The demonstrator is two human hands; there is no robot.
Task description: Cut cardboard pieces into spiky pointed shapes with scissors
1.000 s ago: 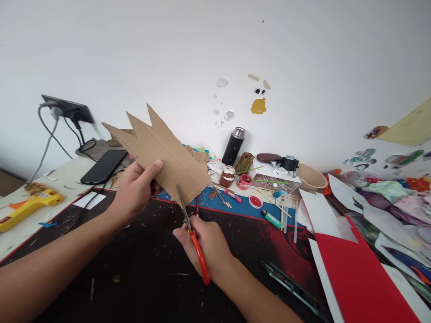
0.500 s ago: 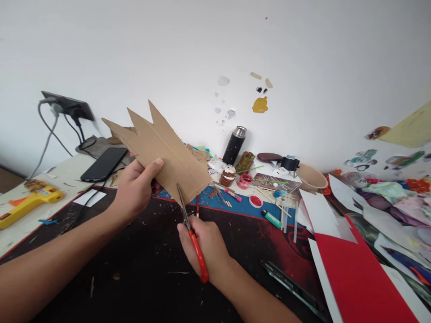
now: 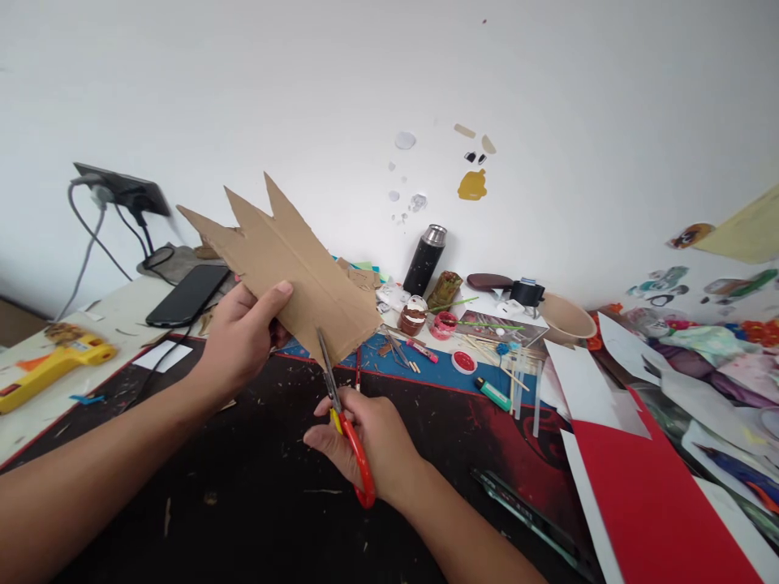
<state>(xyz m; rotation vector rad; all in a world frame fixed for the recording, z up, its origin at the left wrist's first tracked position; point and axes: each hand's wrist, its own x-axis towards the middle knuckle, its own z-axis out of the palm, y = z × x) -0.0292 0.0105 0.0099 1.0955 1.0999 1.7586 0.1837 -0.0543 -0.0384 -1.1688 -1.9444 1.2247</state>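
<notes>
A brown piece of cardboard with pointed spikes along its upper left end is held up over the desk, tilted. My left hand pinches its lower left edge, thumb on top and fingers behind. In my right hand are red-handled scissors, with some yellow on the inner side of the handle. The scissor blades reach up onto the cardboard's lower edge; one blade lies over its face, and the other is hidden behind it. My right thumb is spread away from the fingers.
Behind stand a black thermos, open paint jars and a bowl. A yellow glue gun and phone lie left. A craft knife and red sheet lie right.
My right thumb has swung outward from the scissors, showing the yellow on the handle. The cardboard and my left hand have shifted slightly up and left in view.
</notes>
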